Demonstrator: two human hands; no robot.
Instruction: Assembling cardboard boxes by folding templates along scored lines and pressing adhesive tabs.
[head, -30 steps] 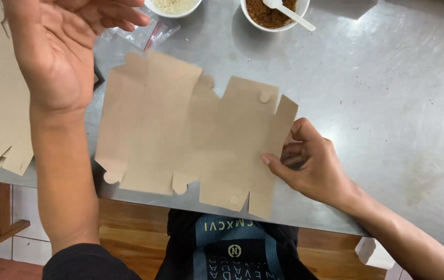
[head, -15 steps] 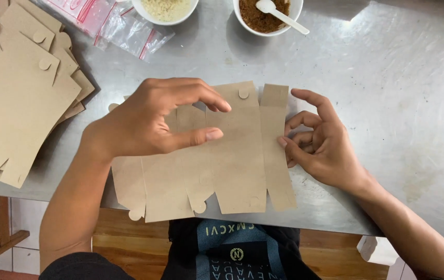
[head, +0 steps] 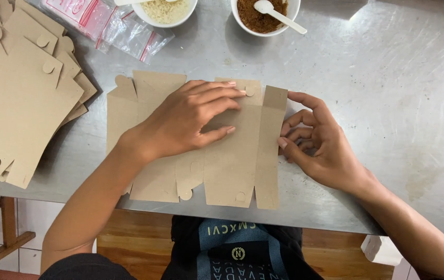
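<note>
A flat brown cardboard box blank (head: 232, 161) with tabs and flaps lies on the steel table (head: 388, 103) in front of me. My left hand (head: 188, 122) rests palm down on its middle panels, fingers spread and pressing it flat. My right hand (head: 315, 142) is at the blank's right edge, fingers curled against the narrow end strip, thumb tip touching the strip's side. Neither hand has lifted the blank off the table.
A stack of the same brown blanks (head: 17, 98) lies at the left. Clear zip bags (head: 107, 23) sit at the back left. Behind stand a white bowl of pale crumbs (head: 165, 10) and a white bowl of brown powder (head: 261, 15) holding a white spoon (head: 279, 13).
My left hand came down from above the table onto the blank and now presses it flat. The blank shifted squarer toward me, and my right hand moved along its right strip.
</note>
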